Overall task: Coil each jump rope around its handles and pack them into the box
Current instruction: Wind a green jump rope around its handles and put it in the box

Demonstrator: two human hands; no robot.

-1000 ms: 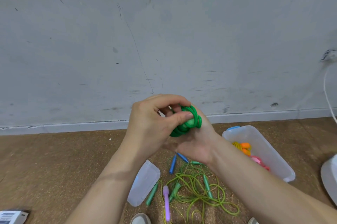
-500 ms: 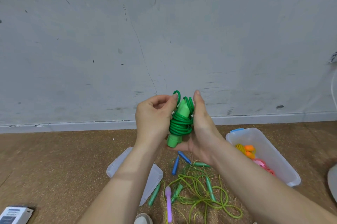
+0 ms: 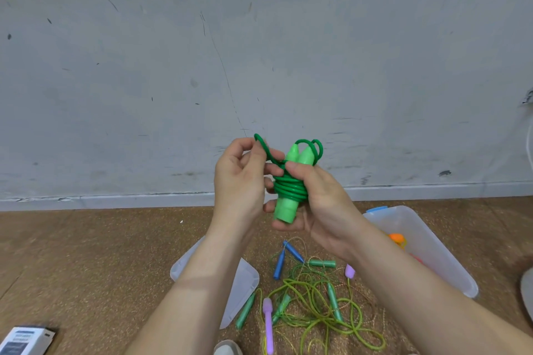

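While the green jump rope (image 3: 290,190) is held upright in the air before the wall, its two handles are gripped together by the right hand (image 3: 326,204), whose fingers are curled round the coils. A free loop of the cord is pinched between thumb and fingers of the left hand (image 3: 238,181). The clear box (image 3: 418,227) is seen on the floor at the right, with loose ropes (image 3: 314,305) lying beside it.
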